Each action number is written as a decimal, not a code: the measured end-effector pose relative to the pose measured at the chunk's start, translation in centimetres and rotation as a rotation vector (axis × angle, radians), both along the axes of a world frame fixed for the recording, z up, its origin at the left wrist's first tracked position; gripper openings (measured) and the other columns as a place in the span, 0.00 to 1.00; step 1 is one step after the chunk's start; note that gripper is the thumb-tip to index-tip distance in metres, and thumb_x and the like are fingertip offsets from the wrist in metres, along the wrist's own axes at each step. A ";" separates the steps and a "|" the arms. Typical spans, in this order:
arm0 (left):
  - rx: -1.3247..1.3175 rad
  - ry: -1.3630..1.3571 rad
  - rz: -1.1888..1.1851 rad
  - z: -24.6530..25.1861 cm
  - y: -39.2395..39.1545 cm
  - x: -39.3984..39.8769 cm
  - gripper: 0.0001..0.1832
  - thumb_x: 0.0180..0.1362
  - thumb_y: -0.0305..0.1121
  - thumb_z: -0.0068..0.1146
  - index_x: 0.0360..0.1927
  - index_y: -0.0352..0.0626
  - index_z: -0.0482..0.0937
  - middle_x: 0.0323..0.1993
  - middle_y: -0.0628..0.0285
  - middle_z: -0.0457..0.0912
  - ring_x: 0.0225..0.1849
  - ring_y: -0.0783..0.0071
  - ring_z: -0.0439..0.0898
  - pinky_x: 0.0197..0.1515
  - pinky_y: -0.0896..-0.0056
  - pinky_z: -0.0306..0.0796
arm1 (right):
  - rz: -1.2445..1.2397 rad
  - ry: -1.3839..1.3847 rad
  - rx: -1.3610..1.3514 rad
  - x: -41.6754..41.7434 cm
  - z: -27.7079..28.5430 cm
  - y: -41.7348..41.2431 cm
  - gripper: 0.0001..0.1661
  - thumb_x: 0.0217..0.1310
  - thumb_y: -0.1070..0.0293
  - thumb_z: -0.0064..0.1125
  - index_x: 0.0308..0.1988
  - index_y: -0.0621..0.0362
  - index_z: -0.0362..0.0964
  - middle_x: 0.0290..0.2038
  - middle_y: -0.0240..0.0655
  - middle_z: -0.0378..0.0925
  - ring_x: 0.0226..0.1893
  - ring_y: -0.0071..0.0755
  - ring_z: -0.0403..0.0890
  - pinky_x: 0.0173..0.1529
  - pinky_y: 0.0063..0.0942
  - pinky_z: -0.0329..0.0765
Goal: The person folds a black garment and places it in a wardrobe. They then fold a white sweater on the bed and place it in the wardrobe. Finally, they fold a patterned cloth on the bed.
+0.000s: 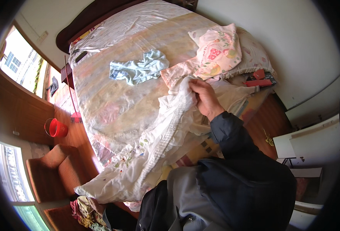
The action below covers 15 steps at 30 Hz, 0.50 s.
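My right hand [205,96] grips the gathered end of a white garment or cloth [164,138] with an elastic-looking edge and small leaf and flower prints. The cloth stretches down to the lower left along the side of the bed [123,112]. My left hand is out of view; the left sleeve is mostly hidden low in the picture. Just beyond the right hand lies a pink printed cloth [216,57], bunched on the bed. Left of it a crumpled light blue garment [139,68] lies on the plastic-like mattress cover.
Red items [259,83] lie on the bed's right corner. On the wooden floor at left stand a red bucket [58,128], a red broom [75,117] and an orange-brown armchair [53,170]. Patterned fabrics [87,212] are heaped at lower left. A white cabinet [317,144] is at right.
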<state>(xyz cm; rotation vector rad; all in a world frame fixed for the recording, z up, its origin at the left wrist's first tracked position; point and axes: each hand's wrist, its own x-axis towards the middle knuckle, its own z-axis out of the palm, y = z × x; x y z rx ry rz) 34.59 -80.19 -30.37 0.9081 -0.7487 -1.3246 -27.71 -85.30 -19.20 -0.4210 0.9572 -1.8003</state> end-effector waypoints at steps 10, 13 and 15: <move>0.529 -0.682 -0.149 -1.3 1.0 -1.8 0.14 0.58 0.31 0.62 0.44 0.32 0.82 0.36 0.62 0.84 0.35 0.73 0.80 0.41 0.72 0.73 | 0.082 0.134 0.194 1.9 -9.0 -6.2 0.04 0.56 0.75 0.58 0.28 0.59 0.77 0.24 0.27 0.75 0.23 0.20 0.72 0.28 0.23 0.68; 0.383 -0.754 -0.242 -3.2 -9.2 -0.7 0.14 0.60 0.30 0.60 0.46 0.33 0.80 0.38 0.61 0.82 0.37 0.73 0.79 0.40 0.71 0.74 | -0.057 0.173 0.209 0.7 -9.4 -12.5 0.03 0.53 0.76 0.60 0.27 0.58 0.75 0.20 0.27 0.71 0.19 0.21 0.69 0.20 0.27 0.63; 0.286 -0.782 -0.176 0.3 -14.7 -1.4 0.20 0.56 0.29 0.63 0.52 0.36 0.74 0.43 0.59 0.79 0.41 0.70 0.78 0.42 0.69 0.75 | -0.143 -0.004 0.262 1.2 -3.4 -16.4 0.10 0.52 0.80 0.55 0.21 0.56 0.66 0.17 0.31 0.67 0.13 0.26 0.67 0.13 0.31 0.56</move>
